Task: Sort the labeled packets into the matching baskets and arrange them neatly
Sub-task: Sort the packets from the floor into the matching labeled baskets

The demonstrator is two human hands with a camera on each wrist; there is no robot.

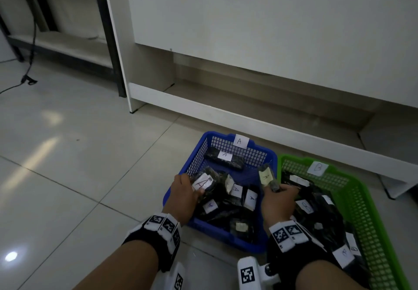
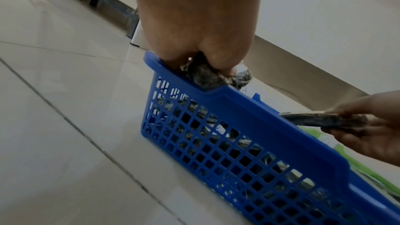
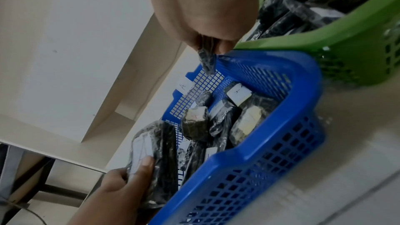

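A blue basket (image 1: 217,232) tagged A (image 1: 239,141) stands on the floor beside a green basket (image 1: 362,210) tagged B (image 1: 317,168). Both hold several black plastic-wrapped packets with white labels. My left hand (image 1: 190,185) grips an A-labelled packet (image 1: 203,182) at the blue basket's left rim (image 2: 259,126), thumb on its label (image 3: 140,145). My right hand (image 1: 274,189) pinches the lower end of another A-labelled packet (image 1: 267,176), held upright over the blue basket's right rim next to the green basket (image 3: 324,40). That packet's end (image 3: 206,61) hangs from my fingers.
A white cabinet (image 1: 248,29) with a low open base stands right behind the baskets. Pale floor tiles (image 1: 67,154) stretch to the left. A black-framed shelf (image 1: 108,29) and a black cable (image 1: 27,79) sit at the far left. One A packet (image 1: 225,157) lies along the blue basket's back wall.
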